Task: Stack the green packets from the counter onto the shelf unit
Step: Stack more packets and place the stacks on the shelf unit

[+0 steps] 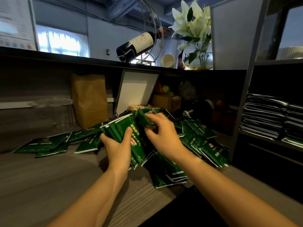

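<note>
My left hand (117,145) grips a bundle of green packets (122,128) held above the grey counter (41,177), thumb across the front. My right hand (161,133) pinches one more green packet (144,119) at the top of that bundle. Several loose green packets (208,149) lie heaped on the counter under and to the right of my hands, and others (44,143) are scattered to the left. The shelf unit (246,99) stands at the right, with stacked packets (265,117) on its middle shelf.
A brown paper bag (89,99) and a clear plastic container (52,112) stand at the back left. A tilted white board (136,89) and a cardboard box (165,101) sit behind the heap. Above, a ledge carries a wine bottle (139,42) in a rack, a cup and a flower vase (197,58).
</note>
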Demonstrator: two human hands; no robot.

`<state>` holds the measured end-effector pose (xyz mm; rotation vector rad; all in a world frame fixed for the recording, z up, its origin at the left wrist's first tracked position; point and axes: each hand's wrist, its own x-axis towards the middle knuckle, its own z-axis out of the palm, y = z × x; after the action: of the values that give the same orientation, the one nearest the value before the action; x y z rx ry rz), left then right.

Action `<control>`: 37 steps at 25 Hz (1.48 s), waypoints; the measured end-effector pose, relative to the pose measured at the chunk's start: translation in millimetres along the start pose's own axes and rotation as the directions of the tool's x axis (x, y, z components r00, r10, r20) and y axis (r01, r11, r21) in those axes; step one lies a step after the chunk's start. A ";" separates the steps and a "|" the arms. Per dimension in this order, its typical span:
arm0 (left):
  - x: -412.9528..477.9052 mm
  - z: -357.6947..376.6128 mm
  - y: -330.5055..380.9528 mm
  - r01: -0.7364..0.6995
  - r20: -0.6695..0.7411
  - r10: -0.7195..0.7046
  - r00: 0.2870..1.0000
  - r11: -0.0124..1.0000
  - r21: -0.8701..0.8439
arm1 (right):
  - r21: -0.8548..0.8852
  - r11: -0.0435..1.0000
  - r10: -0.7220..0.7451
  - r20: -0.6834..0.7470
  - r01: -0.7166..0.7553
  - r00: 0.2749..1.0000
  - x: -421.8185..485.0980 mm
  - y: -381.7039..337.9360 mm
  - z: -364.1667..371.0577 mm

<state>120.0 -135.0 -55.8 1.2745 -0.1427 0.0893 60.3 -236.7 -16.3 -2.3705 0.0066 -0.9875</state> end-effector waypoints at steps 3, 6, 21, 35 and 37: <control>-3.1 2.8 -1.5 -0.029 -0.008 0.029 1.000 1.000 -0.003 | -0.004 1.000 -0.014 0.148 0.015 0.989 -4.3 -3.9 8.9; -2.1 0.9 -1.9 -0.030 0.032 0.031 0.999 0.999 -0.040 | 0.092 0.993 0.052 0.266 -0.079 0.962 -2.7 -3.0 7.1; 23.7 -15.5 -9.8 0.159 0.074 -0.148 0.986 0.971 -0.179 | -0.443 0.889 0.233 0.224 -0.114 0.946 22.4 62.3 -43.3; 19.5 -13.4 -10.6 0.176 0.114 -0.157 0.981 0.966 -0.191 | -0.633 0.774 0.266 0.361 0.025 0.894 12.5 77.7 -44.2; 20.1 -13.6 -10.2 0.171 0.111 -0.151 0.982 0.966 -0.195 | -0.598 0.799 0.151 0.295 0.059 0.944 15.5 71.1 -46.1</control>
<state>142.1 -125.3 -66.2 1.0809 -0.1259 -0.1241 55.9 -322.8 -15.8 -3.0828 0.2952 -0.5980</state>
